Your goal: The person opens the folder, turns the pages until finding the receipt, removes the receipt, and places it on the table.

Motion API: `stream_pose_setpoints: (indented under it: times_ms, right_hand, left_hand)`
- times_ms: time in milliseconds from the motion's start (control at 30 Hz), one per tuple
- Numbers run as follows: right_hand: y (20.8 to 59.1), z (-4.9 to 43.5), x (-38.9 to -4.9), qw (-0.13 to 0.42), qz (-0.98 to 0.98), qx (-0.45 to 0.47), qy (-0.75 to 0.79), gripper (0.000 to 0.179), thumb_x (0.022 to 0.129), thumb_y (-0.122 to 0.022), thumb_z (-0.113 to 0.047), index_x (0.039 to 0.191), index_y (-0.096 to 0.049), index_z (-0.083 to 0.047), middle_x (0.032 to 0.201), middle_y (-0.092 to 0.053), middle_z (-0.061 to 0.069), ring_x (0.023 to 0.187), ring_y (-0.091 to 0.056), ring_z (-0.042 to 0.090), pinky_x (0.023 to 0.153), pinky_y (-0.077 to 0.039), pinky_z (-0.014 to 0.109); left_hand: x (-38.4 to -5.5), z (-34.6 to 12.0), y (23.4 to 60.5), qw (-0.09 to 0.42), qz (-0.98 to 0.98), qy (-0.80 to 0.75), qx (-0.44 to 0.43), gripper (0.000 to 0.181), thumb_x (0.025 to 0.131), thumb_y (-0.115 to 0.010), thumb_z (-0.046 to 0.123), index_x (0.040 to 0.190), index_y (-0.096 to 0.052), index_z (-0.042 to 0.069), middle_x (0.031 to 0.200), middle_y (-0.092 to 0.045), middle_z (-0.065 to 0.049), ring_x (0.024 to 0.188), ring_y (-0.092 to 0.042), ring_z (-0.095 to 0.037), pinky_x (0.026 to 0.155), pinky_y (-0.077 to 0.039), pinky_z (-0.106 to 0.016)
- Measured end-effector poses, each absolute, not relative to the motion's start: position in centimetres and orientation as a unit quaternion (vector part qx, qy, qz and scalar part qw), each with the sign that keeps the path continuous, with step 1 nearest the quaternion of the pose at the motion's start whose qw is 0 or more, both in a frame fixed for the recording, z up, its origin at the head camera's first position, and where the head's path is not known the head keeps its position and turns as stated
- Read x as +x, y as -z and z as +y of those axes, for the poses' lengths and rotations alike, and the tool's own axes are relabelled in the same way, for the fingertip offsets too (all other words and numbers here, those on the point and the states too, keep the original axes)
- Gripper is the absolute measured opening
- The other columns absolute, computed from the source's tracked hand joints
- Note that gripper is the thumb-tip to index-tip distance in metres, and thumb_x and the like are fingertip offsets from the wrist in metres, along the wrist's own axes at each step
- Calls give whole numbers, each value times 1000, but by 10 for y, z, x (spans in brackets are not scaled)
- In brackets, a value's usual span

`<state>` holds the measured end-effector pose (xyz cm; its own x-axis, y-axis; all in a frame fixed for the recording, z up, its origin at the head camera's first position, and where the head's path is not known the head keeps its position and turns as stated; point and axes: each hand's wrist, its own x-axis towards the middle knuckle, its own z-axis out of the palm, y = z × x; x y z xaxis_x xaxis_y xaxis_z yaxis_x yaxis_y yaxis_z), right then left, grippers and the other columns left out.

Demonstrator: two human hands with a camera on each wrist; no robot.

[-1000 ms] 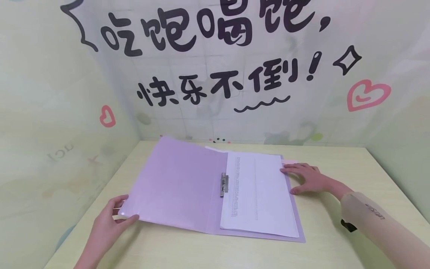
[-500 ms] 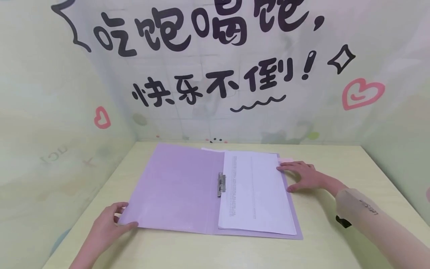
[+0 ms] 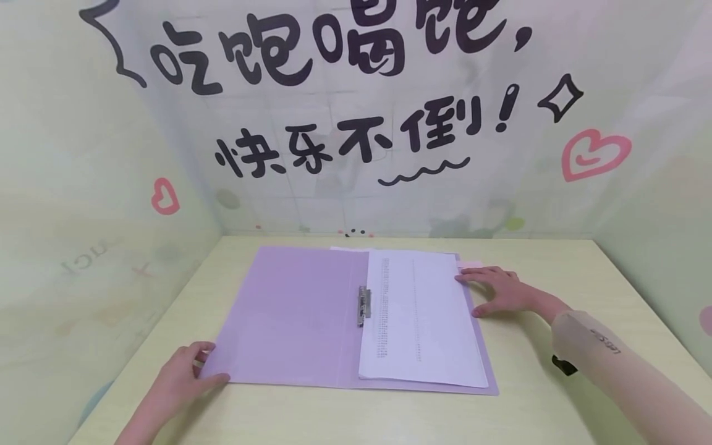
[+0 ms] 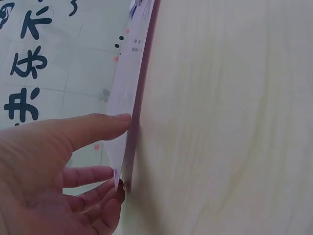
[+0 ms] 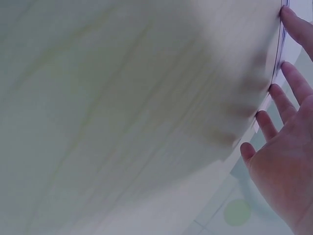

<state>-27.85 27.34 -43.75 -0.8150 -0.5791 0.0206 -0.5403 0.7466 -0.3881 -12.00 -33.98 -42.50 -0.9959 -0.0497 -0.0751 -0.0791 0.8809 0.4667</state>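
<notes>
A light purple folder (image 3: 289, 315) lies spread on the table, its bare cover to the left. Along its spine sits a metal clip (image 3: 364, 306), and printed sheets of paper (image 3: 425, 334) cover the right side. My left hand (image 3: 180, 377) holds the cover's near left corner. In the left wrist view, the thumb (image 4: 105, 128) is against one edge of the folder (image 4: 128, 78) and the other fingers are around the corner. With fingers spread, my right hand (image 3: 503, 290) touches the folder's right edge; the right wrist view shows its fingertips (image 5: 274, 88) along that edge.
A pink tab (image 3: 470, 264) sticks out beyond the folder's right edge, by the right fingers. The pale wooden table (image 3: 389, 420) is bounded by a printed backdrop (image 3: 311, 210) behind and at both sides.
The folder's left cover has come down from a raised tilt to nearly flat, my left hand lowering with it. My right hand stays at the right edge. The head view has shifted slightly.
</notes>
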Motion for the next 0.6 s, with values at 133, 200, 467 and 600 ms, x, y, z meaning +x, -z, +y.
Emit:
stream_pose_setpoints:
  times_ms: [133, 200, 467, 600]
  right_hand:
    - [437, 273, -278, 54, 933, -299, 195, 81, 77, -78, -48, 144, -50, -14, 154, -41, 19, 134, -35, 51, 96, -28, 68]
    - [437, 273, -278, 56, 932, -298, 198, 81, 77, -78, -48, 144, -49, -14, 154, -40, 19, 135, -35, 52, 96, -28, 68]
    - [437, 273, -279, 57, 934, -297, 190, 81, 77, -78, -49, 145, -49, -15, 155, -40, 19, 134, -36, 51, 95, -30, 68]
    - [437, 273, -279, 60, 934, -295, 192, 81, 77, -78, -49, 145, -49, -15, 155, -39, 19, 134, -35, 52, 95, -29, 70]
  left_hand:
    - [-121, -338, 425, 35, 970, -237, -30, 74, 76, -84, 31, 128, -52, -9, 110, -57, -22, 92, -62, -25, 71, -51, -30]
    - [-121, -338, 427, 25, 973, -229, -18, 74, 74, -85, 30, 129, -52, -8, 112, -56, -24, 91, -60, -25, 70, -50, -30]
    - [-129, -339, 434, -101, 962, -196, 158, 83, 60, -90, 12, 134, -53, 1, 140, -44, -26, 97, -59, -28, 84, -37, -35]
    - [-138, -338, 432, -86, 956, -187, 211, 94, 57, -88, 10, 141, -47, 2, 147, -42, -25, 115, -53, -36, 90, -28, -29]
